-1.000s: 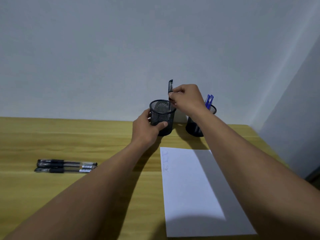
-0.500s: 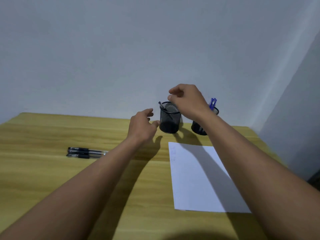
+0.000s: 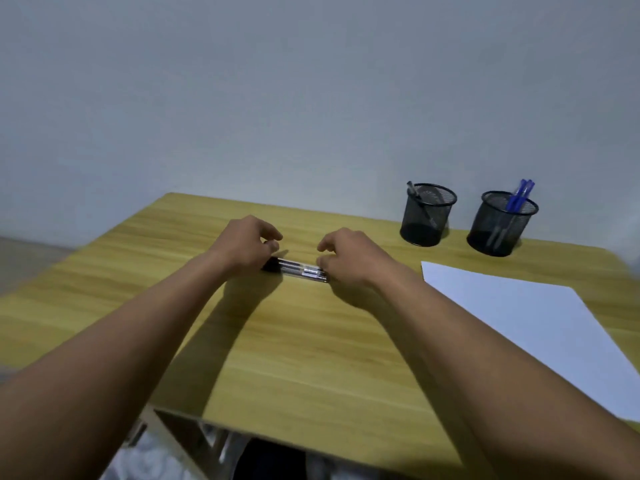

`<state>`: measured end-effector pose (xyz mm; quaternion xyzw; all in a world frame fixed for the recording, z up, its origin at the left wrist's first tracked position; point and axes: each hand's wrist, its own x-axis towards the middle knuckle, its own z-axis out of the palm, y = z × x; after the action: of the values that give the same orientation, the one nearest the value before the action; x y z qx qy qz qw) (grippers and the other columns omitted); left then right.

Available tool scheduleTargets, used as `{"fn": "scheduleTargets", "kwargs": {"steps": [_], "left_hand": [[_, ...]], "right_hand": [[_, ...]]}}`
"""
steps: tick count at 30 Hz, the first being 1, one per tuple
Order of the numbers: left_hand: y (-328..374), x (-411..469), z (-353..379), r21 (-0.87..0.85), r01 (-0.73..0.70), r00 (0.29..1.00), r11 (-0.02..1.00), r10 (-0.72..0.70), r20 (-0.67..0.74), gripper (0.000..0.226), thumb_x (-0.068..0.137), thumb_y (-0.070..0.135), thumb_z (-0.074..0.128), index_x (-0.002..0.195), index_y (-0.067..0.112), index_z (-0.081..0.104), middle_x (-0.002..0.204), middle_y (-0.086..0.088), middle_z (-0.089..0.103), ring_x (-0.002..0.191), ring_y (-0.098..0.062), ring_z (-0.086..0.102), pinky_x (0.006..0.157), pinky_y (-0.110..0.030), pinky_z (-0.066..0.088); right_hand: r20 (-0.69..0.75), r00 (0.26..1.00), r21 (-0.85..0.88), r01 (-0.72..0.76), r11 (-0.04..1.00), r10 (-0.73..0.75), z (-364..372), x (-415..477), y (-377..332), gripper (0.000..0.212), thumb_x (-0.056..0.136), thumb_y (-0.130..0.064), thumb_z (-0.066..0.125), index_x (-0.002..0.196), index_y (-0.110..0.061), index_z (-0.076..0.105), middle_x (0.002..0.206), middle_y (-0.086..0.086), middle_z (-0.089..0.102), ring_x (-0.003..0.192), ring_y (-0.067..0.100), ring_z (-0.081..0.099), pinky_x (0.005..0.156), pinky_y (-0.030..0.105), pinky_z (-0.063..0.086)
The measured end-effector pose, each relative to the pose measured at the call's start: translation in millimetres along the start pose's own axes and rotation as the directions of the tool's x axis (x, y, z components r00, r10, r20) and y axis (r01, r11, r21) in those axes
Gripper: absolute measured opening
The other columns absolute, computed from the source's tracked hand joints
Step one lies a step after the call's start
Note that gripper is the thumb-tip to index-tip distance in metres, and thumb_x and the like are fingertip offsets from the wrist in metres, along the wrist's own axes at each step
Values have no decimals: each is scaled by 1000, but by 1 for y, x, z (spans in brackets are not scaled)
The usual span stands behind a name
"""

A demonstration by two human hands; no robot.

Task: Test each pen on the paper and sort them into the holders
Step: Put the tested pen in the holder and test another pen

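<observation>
— Black pen sat in the holder beyond the paper; both hands had left it
— Gone where?
— Left of the paper, to the two remaining pens. Left hand and right hand curled a narrow grip over their ends; pinching or not, I couldn't tell. Next test was starting, I judged

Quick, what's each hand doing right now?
Left hand: fingers curled at the cap end of the black pens; grip cannot be told.
Right hand: fingers curled at their other end; grip cannot be told.
</observation>
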<state>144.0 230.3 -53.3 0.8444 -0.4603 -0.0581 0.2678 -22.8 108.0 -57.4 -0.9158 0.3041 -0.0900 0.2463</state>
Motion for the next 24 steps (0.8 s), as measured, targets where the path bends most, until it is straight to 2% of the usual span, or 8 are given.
{"fn": "scheduleTargets", "kwargs": {"steps": [2,6,9,12,15,18,21,24], "left_hand": [[-16,1,-2,23,29,1000,999,-29,-2,24,93,22,63,114,17,73,117,-7,72,113,-23,63,93,-27,43],[-33,5,1,88,47,999,995,-48,14,22,95,22,62,112,18,75,112,-9,73,103,-24,64,79,-22,38],[-38,8,3,114,33,999,993,-35,14,19,94,20,62,105,21,78,102,-5,75,87,-16,57,75,-23,37],[-41,9,3,95,19,1000,995,-18,-3,13,92,19,67,96,22,79,88,-2,71,90,-19,62,76,-26,43],[-39,10,1,86,-1,1000,996,1,5,12,91,14,68,94,18,79,87,-1,70,89,-19,63,76,-26,43],[-36,12,0,105,-21,999,994,17,33,15,89,8,68,96,16,79,91,-4,72,89,-19,62,77,-28,47],[-35,13,-1,91,-40,999,995,39,21,17,89,7,69,100,16,78,96,-6,73,92,-20,63,81,-33,51],[-31,14,-2,70,-75,996,995,78,-33,19,91,7,66,103,14,78,98,-7,73,87,-16,58,73,-25,39]], "right_hand": [[32,999,-79,6,997,-4,9,5,-1,36,97,-27,56,130,-18,67,129,10,67,111,28,64,90,36,51],[33,999,-167,35,985,-30,16,10,-3,30,95,-20,50,105,-16,78,104,12,73,92,31,66,73,34,50],[23,999,-171,50,984,-47,16,10,-3,27,95,-19,53,100,-16,79,98,10,73,90,30,66,72,35,51],[9,998,-154,60,986,-59,17,11,-3,23,96,-17,55,94,-14,78,95,10,74,91,30,66,72,34,50],[4,998,-143,61,988,-61,19,11,-3,22,97,-18,56,96,-12,78,98,9,75,93,29,67,76,35,52],[4,998,-146,70,987,-70,19,12,-3,21,97,-18,59,99,-13,79,101,8,76,96,27,68,85,41,57],[-19,997,-168,69,983,-73,20,12,-3,22,99,-16,56,102,-12,77,102,7,75,95,27,67,86,44,57],[-94,993,-141,59,988,-72,14,11,0,20,99,-16,52,101,-14,72,100,4,72,93,25,66,83,42,57]]}}
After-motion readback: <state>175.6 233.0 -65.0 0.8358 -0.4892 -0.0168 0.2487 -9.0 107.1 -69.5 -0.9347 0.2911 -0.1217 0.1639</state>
